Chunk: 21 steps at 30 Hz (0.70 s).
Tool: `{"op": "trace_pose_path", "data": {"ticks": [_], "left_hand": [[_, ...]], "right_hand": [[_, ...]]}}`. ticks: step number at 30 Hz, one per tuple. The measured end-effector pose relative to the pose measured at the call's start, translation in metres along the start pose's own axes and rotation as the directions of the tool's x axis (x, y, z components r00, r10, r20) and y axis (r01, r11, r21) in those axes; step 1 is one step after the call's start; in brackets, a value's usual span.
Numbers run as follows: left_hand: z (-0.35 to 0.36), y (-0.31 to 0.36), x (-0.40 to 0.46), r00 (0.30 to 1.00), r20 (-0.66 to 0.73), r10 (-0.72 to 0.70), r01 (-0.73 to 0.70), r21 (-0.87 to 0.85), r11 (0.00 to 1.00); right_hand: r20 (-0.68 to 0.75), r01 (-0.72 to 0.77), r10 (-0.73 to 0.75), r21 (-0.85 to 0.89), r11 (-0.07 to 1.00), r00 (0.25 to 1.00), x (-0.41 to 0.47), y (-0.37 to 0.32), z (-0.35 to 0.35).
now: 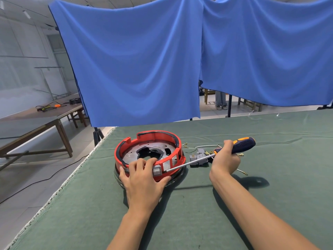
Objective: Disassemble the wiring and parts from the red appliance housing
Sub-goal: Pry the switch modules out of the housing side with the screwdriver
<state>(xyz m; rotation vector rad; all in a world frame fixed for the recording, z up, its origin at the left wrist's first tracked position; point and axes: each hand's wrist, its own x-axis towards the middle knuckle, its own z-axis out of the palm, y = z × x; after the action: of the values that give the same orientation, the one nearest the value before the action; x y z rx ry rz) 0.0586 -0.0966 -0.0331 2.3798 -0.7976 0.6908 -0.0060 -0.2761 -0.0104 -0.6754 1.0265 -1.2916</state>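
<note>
Left hand (144,179) grips housing (149,152); screwdriver (212,156) (right-held) points leftward.

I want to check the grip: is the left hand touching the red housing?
Touching. The head view shows the left hand lying on the near rim of the red housing, its fingers curled over the edge and its thumb against the outer wall.
</note>
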Motion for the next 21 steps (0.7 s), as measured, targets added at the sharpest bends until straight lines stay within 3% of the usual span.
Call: {"op": "trace_pose_path", "data": {"ticks": [7, 21], "left_hand": [[0.0, 0.001, 0.0, 1.0, 0.028, 0.001, 0.0, -0.027, 1.0], [0.001, -0.001, 0.002, 1.0, 0.014, 0.01, -0.008, -0.128, 0.992]], "right_hand": [[-0.031, -0.059, 0.059, 0.002, 0.998, 0.998, 0.006, 0.007, 0.007], [0.097, 0.003, 0.022, -0.252, 0.968, 0.995, 0.018, 0.009, 0.053]]}}
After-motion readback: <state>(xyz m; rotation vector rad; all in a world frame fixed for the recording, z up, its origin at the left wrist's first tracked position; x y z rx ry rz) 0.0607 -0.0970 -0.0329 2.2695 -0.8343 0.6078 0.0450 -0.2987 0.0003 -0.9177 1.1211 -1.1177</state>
